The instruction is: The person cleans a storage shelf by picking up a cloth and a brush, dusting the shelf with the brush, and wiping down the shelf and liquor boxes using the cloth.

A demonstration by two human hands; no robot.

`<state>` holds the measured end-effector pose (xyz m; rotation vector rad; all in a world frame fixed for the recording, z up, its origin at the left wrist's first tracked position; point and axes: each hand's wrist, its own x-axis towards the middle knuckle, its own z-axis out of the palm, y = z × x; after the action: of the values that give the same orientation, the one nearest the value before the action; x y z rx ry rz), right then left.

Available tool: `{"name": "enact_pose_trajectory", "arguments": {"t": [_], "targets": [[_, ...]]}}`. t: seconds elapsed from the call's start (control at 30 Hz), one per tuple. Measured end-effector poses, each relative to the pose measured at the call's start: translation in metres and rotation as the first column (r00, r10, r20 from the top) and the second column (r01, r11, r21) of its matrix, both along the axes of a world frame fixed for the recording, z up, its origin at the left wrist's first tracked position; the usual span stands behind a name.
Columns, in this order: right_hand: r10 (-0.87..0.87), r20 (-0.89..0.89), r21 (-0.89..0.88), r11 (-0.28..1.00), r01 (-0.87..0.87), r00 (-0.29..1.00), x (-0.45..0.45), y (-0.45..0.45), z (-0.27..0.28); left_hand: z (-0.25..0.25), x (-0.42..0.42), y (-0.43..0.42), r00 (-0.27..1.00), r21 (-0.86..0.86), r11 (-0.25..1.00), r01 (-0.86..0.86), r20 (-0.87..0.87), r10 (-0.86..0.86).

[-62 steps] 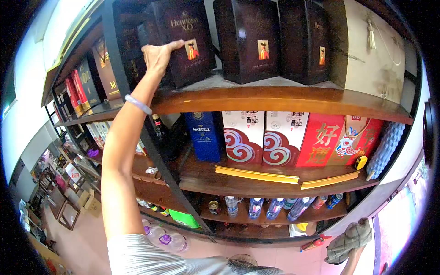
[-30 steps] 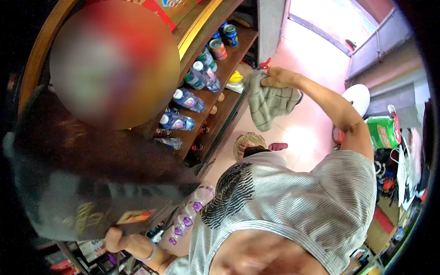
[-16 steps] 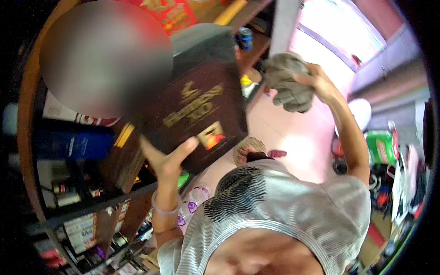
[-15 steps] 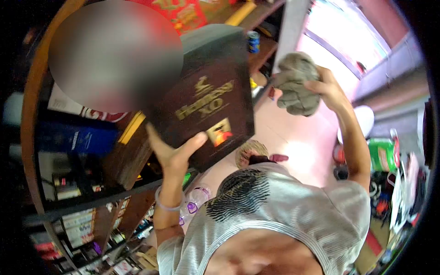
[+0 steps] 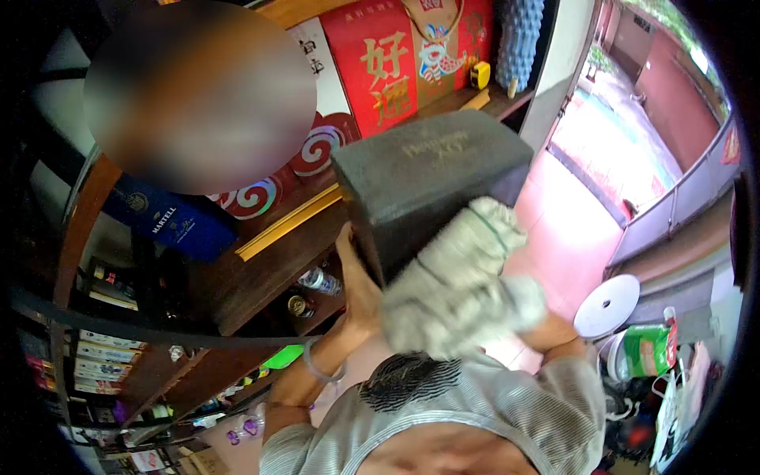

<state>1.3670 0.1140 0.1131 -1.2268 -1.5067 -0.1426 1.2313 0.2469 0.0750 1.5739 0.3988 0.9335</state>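
Note:
A dark Hennessy XO box (image 5: 431,162) is held up in front of my chest, tilted so its top faces me. My left hand (image 5: 360,289) grips it at the lower left side, with a bangle on the wrist. A pale, crumpled cloth (image 5: 451,293) lies against the near face of the box. My right hand (image 5: 545,328) is behind the cloth and holds it; its fingers are mostly hidden.
On the wooden shelf (image 5: 277,265) ahead are a blue Martell box (image 5: 178,222), a red gift box (image 5: 372,71), a yellow tape measure (image 5: 480,75) and a bumpy blue roller (image 5: 520,39). A green-and-white bag (image 5: 645,348) and clutter line the right. A doorway opens at upper right.
The box has moved right and turned, now showing its top instead of its printed front. The cloth has come down from the upper right onto the box. The view has shifted.

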Motion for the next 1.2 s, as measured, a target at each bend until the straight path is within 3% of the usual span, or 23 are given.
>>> {"name": "enact_pose_trajectory", "arguments": {"t": [0.03, 0.1, 0.17, 0.27, 0.3, 0.4, 0.5, 0.6, 0.83, 0.9, 0.97, 1.03, 1.1, 1.13, 1.17, 1.2], "targets": [[-0.027, -0.084, 0.033, 0.999, 0.030, 0.996, 0.002, 0.001, -0.003, 0.003, -0.002, 0.001, 0.996, -0.129, 0.988, 0.083, 0.056, -0.076], [-0.040, -0.238, 0.095, 0.993, 0.064, 0.970, 0.013, -0.002, -0.005, -0.001, -0.018, 0.000, 0.996, 0.302, 0.953, 0.014, -0.086, 0.013], [-0.007, -0.387, 0.166, 0.983, 0.077, 0.922, 0.029, -0.003, 0.005, 0.010, -0.021, -0.007, 0.996, 0.474, 0.880, -0.009, -0.075, 0.051], [0.080, -0.501, 0.226, 0.973, 0.041, 0.862, 0.053, -0.001, 0.024, 0.000, -0.030, -0.019, 0.996, 0.364, 0.931, -0.035, -0.061, 0.061], [0.105, -0.509, 0.224, 0.975, 0.014, 0.855, 0.060, -0.001, 0.029, -0.007, -0.036, -0.020, 0.990, 0.400, 0.915, -0.044, -0.107, 0.095], [0.138, -0.367, 0.073, 0.990, -0.119, 0.920, 0.072, -0.002, 0.042, -0.021, -0.050, -0.016, 0.992, 0.404, 0.915, -0.001, -0.112, 0.050], [0.240, 0.033, -0.289, 0.932, -0.221, 0.970, 0.068, -0.003, 0.045, -0.006, -0.054, -0.014, 0.946, 0.525, 0.850, 0.024, -0.287, 0.150], [0.254, 0.268, -0.566, 0.822, -0.062, 0.929, 0.064, -0.001, 0.040, -0.014, -0.050, -0.002, 0.948, 0.606, 0.793, 0.058, -0.284, 0.147], [0.284, 0.596, -0.291, 0.948, -0.127, 0.751, 0.026, 0.028, 0.075, -0.005, -0.046, 0.013, 0.952, 0.638, 0.760, 0.123, -0.292, 0.091], [0.316, 0.668, -0.318, 0.940, -0.125, 0.674, 0.013, 0.026, 0.082, -0.032, -0.062, 0.022, 0.921, 0.673, 0.682, 0.287, -0.389, -0.004], [0.327, 0.677, -0.268, 0.944, -0.193, 0.659, 0.003, 0.029, 0.078, -0.048, -0.070, 0.023, 0.896, 0.726, 0.565, 0.393, -0.440, -0.058], [0.310, 0.656, -0.157, 0.948, -0.278, 0.688, 0.001, 0.034, 0.076, -0.056, -0.074, 0.011, 0.882, 0.594, 0.715, 0.368, -0.467, -0.065], [0.353, 0.547, -0.138, 0.932, -0.335, 0.759, 0.009, 0.039, 0.073, -0.043, -0.064, 0.010, 0.972, 0.822, 0.526, 0.217, -0.233, -0.036], [0.374, 0.484, -0.124, 0.924, -0.361, 0.791, 0.015, 0.040, 0.069, -0.027, -0.061, 0.001, 0.942, 0.575, 0.768, 0.282, -0.319, -0.107], [0.374, 0.468, -0.128, 0.925, -0.357, 0.801, 0.022, 0.040, 0.063, -0.012, -0.058, -0.009, 0.928, 0.264, 0.930, 0.256, -0.335, -0.161], [0.386, 0.444, -0.140, 0.921, -0.363, 0.809, 0.028, 0.040, 0.058, -0.012, -0.057, -0.012, 0.936, 0.238, 0.949, 0.206, -0.331, -0.121]]}}
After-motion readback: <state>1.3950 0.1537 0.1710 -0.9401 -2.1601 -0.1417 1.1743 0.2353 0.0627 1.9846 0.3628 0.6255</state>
